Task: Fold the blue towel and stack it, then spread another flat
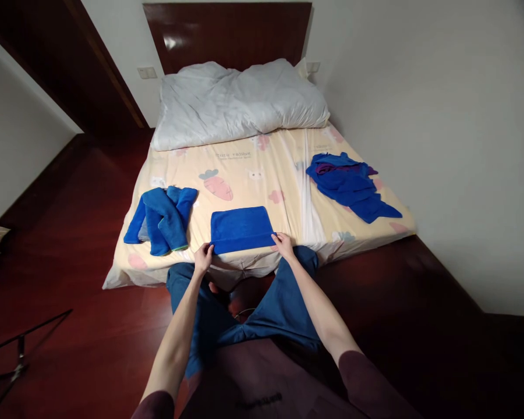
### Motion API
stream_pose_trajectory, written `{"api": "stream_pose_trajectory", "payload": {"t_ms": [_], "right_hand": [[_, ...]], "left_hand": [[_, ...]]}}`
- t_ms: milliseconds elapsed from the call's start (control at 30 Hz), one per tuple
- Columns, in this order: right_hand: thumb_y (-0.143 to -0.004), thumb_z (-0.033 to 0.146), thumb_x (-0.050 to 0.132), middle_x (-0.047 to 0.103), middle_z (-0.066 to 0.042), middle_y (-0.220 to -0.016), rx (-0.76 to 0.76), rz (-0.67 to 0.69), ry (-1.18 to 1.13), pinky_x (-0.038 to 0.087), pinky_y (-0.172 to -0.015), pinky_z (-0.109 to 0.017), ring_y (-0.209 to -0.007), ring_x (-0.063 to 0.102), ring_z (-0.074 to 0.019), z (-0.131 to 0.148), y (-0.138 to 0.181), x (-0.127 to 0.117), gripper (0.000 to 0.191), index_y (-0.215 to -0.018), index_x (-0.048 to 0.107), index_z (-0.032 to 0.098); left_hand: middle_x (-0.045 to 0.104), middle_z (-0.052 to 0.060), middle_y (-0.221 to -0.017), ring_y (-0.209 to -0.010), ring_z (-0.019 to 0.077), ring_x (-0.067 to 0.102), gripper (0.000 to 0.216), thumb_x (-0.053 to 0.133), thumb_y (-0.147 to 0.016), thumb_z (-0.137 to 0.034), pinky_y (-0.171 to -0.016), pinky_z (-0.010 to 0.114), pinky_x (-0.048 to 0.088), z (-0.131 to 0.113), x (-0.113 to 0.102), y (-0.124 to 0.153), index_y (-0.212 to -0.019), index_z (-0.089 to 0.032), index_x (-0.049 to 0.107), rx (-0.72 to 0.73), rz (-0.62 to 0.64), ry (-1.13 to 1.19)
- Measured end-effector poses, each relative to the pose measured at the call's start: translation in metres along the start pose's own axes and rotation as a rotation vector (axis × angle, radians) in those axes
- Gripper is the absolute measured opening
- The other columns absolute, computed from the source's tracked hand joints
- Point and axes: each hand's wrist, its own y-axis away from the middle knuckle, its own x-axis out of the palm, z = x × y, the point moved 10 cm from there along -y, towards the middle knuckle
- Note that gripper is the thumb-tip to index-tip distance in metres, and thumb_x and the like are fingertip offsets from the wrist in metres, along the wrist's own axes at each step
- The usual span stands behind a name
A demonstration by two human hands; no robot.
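A blue towel (pixel 242 226) lies flat near the front edge of the bed, its near edge turned up in a narrow strip. My left hand (pixel 204 257) pinches the towel's near left corner. At the near right corner, my right hand (pixel 283 243) has thumb and fingers closed on the strip's end. Left of the towel is a pile of rolled or folded blue cloths (pixel 168 218), with a bit of grey showing. A loose heap of blue cloths (pixel 349 186) with some purple among them lies to the right.
The bed (pixel 240 169) has a cream sheet with carrot and rabbit prints. A white quilt (pixel 244 102) is bunched against the dark wooden headboard (pixel 231 35). Black tripod legs (pixel 20 349) stand on the red-brown floor at left. A wall runs along the right.
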Motion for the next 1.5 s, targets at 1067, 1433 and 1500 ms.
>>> {"api": "stream_pose_trajectory", "payload": {"t_ms": [1067, 1433, 1500], "right_hand": [[-0.1, 0.047, 0.054, 0.068, -0.017, -0.14, -0.37, -0.151, 0.373, 0.05, -0.116, -0.049, -0.13, 0.065, -0.0283, 0.057, 0.036, -0.025, 0.049, -0.138, 0.065, 0.018], [-0.101, 0.015, 0.042, 0.053, -0.009, -0.159, -0.539, 0.328, 0.81, 0.041, -0.123, -0.048, -0.151, 0.047, -0.024, 0.07, 0.059, 0.036, 0.053, -0.152, 0.058, 0.02], [-0.099, 0.011, 0.041, 0.053, -0.008, -0.159, -0.515, 0.332, 0.85, 0.043, -0.121, -0.047, -0.151, 0.048, -0.0235, 0.063, 0.055, 0.04, 0.056, -0.151, 0.058, 0.019]], "left_hand": [[0.051, 0.02, -0.155, -0.147, 0.032, 0.048, 0.049, 0.054, -0.1, -0.035, -0.122, 0.051, 0.041, -0.053, -0.004, 0.037, -0.145, -0.018, 0.054, 0.362, -0.064, -0.225], [0.04, 0.013, -0.166, -0.157, 0.0279, 0.035, 0.066, 0.041, -0.093, -0.01, -0.131, 0.05, 0.027, -0.055, 0.048, 0.042, -0.158, -0.015, 0.046, 0.461, 0.268, -0.523], [0.04, 0.012, -0.166, -0.157, 0.0273, 0.036, 0.069, 0.041, -0.09, -0.007, -0.13, 0.05, 0.028, -0.053, 0.049, 0.04, -0.158, -0.015, 0.047, 0.449, 0.277, -0.544]]}}
